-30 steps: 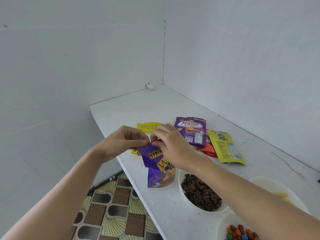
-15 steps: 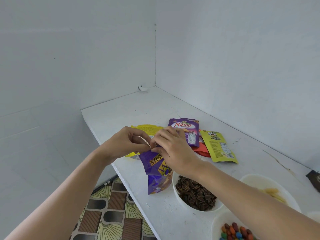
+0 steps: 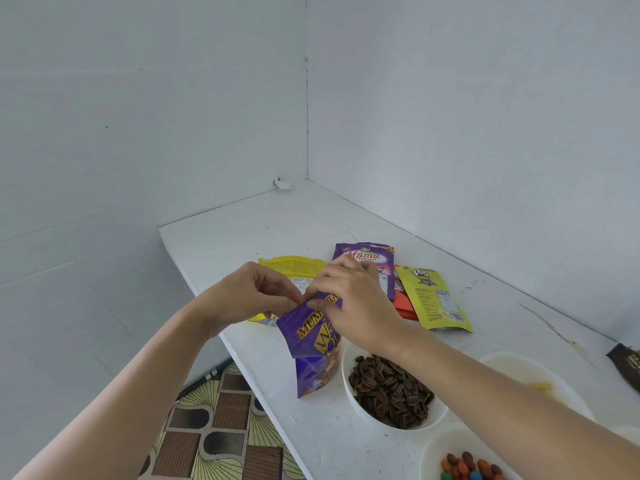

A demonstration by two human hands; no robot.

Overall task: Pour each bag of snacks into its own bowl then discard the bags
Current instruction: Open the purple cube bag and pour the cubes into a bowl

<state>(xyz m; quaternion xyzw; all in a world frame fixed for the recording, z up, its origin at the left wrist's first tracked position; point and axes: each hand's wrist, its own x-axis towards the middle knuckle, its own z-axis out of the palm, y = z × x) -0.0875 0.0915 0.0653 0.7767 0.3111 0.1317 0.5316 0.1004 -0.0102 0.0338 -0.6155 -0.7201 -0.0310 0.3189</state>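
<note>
A purple snack bag [image 3: 313, 344] with gold lettering hangs just above the white table [image 3: 277, 230], near its left edge. My left hand [image 3: 249, 296] pinches the bag's top edge from the left, and my right hand [image 3: 353, 303] pinches the same edge from the right. To the right of the bag stands a white bowl of dark sunflower seeds [image 3: 388, 389]. A bowl of coloured candies [image 3: 467, 465] sits at the bottom edge. My right arm partly hides a third bowl [image 3: 526, 372] with something yellow in it.
Flat bags lie behind my hands: a yellow one [image 3: 294, 268], a purple "Mama" one [image 3: 367, 254], an orange one [image 3: 403, 303] and a yellow-green one [image 3: 436, 299]. A dark bag [image 3: 627, 368] shows at the right edge. White walls meet behind the table. Patterned floor lies below left.
Both hands keep pinching the purple bag's top, which has tilted and creased a little. The camera has shifted, bringing more bowls and the dark bag into view.
</note>
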